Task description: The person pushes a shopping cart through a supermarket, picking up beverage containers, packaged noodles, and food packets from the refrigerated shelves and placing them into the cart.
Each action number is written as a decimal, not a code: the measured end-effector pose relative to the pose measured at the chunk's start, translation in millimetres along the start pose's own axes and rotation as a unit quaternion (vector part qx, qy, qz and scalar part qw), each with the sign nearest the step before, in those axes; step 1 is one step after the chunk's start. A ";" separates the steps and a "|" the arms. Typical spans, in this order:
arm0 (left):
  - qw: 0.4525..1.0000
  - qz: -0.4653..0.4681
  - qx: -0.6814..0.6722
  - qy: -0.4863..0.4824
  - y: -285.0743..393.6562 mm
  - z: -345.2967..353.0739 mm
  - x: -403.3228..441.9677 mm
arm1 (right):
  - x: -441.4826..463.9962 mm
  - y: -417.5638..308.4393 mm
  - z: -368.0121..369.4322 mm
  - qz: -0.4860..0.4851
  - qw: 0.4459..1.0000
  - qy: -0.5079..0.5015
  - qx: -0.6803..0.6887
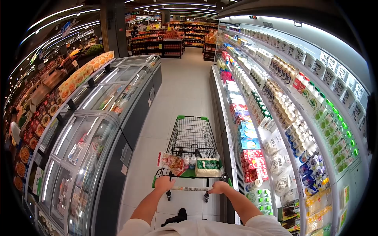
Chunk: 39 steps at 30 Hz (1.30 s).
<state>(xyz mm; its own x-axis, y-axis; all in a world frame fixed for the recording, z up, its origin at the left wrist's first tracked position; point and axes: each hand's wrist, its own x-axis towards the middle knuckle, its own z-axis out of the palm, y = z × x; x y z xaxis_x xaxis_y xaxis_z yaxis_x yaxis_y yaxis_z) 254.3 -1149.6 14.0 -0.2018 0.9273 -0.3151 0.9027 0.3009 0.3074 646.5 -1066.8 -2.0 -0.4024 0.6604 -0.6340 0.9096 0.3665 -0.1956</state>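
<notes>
A shopping cart with a black wire basket and green corners stands in front of me. My left hand is closed round the left part of its handle, and my right hand is closed round the right part. Just beyond the handle, the cart's upper shelf holds a red and clear food package on the left, small white-capped bottles in the middle, and a green and white package on the right. The deeper basket shows bare wire.
Glass-topped freezers line the left side. An open refrigerated shelf with bottles, cartons and bags runs close along the right. The tiled aisle leads to stocked shelves at the far end. A person stands at the far left.
</notes>
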 end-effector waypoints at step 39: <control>1.000 0.009 -0.022 0.021 79.6 -218.8 784.5 | 595.9 136.0 -555.2 0.008 1.000 -0.003 -0.006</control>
<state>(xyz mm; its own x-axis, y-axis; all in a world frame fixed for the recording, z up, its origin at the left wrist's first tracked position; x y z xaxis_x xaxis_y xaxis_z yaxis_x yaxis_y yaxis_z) 84.7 -349.5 -12.3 -0.2015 0.9410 -0.2717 0.8895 0.2920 0.3515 473.2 -259.6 9.0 -0.3877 0.6621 -0.6413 0.9144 0.3645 -0.1764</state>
